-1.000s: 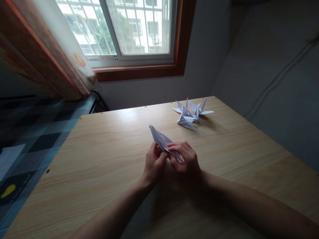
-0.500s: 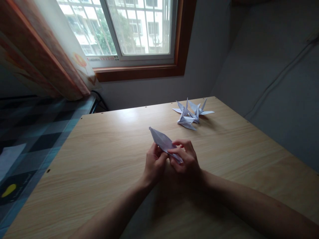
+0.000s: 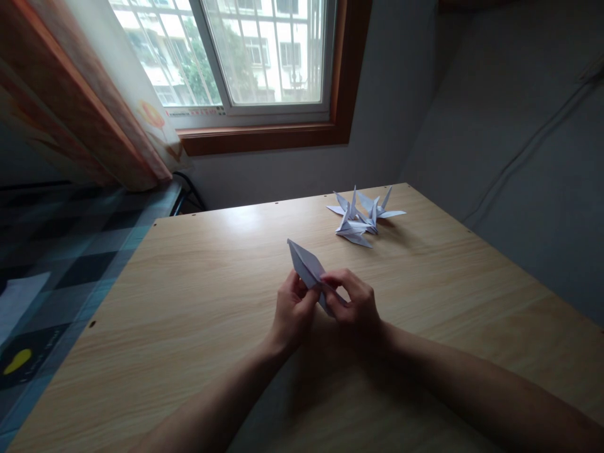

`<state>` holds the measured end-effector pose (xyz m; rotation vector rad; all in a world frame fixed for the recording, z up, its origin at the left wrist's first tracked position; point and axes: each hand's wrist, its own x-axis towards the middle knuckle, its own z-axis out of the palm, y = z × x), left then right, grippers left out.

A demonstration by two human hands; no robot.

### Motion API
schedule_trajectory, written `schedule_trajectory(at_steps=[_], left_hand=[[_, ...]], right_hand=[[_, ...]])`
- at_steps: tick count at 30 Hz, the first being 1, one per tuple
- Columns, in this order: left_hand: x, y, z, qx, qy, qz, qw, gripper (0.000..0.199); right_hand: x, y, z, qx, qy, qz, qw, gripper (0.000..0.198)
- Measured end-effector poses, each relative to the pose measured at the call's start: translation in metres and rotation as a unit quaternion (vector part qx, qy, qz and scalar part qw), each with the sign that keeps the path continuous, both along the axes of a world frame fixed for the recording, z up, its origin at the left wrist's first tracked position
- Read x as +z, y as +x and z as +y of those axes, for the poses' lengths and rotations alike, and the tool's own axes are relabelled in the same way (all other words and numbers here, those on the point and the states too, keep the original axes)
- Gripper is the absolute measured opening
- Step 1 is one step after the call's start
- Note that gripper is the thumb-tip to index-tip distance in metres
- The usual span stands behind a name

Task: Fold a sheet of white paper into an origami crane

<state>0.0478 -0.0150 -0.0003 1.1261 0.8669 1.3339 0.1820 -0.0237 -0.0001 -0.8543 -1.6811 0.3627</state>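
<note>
A folded sheet of white paper [image 3: 306,262], long and diamond-shaped, is held above the table between both hands. My left hand [image 3: 296,309] is closed on its left edge, thumb on top. From the right, my right hand [image 3: 353,301] pinches the lower part of the paper between thumb and fingers. The paper's far tip points up and to the left. Fingers cover part of its near end. Beyond my hands, a cluster of folded white paper cranes [image 3: 358,220] rests on the table.
The wooden table [image 3: 189,302] reaches back toward a wall with a barred window [image 3: 268,56]. At left, a checked cloth [image 3: 70,251] covers a surface beside the table, under an orange curtain [image 3: 89,94]. A cable [image 3: 523,141] runs down the right wall.
The folded paper has turned slightly, its tip shifting a little right, and a centre crease shows. My right fingers have drawn together into a pinch on it. The left hand has hardly moved.
</note>
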Motion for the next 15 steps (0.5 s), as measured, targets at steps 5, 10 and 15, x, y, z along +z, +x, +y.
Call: schedule_trajectory(at_steps=[5, 10, 15], left_hand=[[-0.0006, 0.0005, 0.0000, -0.006, 0.001, 0.010, 1.000, 0.023], [-0.0051, 0.0004, 0.0016, -0.004, 0.002, 0.015, 1.000, 0.022], [-0.0070, 0.0002, 0.0020, 0.007, 0.009, 0.024, 1.000, 0.021]], right_hand=[[-0.0026, 0.0007, 0.0027, -0.012, -0.053, 0.032, 0.998, 0.014], [-0.0043, 0.0005, 0.0050, -0.017, -0.109, 0.071, 0.991, 0.013], [-0.0092, 0.0030, 0.0079, 0.051, -0.161, 0.120, 0.978, 0.019]])
